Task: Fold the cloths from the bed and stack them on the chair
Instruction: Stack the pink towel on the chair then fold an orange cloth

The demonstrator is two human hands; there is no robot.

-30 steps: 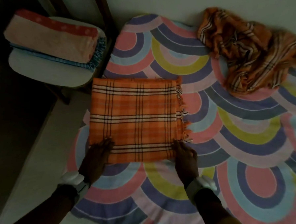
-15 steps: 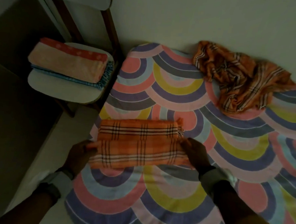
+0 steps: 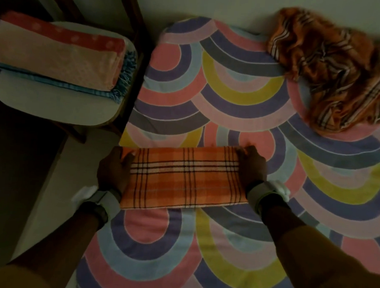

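Observation:
An orange plaid cloth, folded into a narrow strip, lies on the bed near its left edge. My left hand grips the strip's left end and my right hand grips its right end. A second orange plaid cloth lies crumpled at the bed's far right, against the wall. On the chair at the left sits a folded pink towel on top of a folded blue cloth.
The bed is covered with a sheet of coloured arcs. A pale floor strip runs between the bed and a dark area at the left. A wall backs the bed. The room is dim.
The plaid cloth went from a wide square to a narrow strip, its near half folded up over the far half. Both hands moved from its near edge to its two ends.

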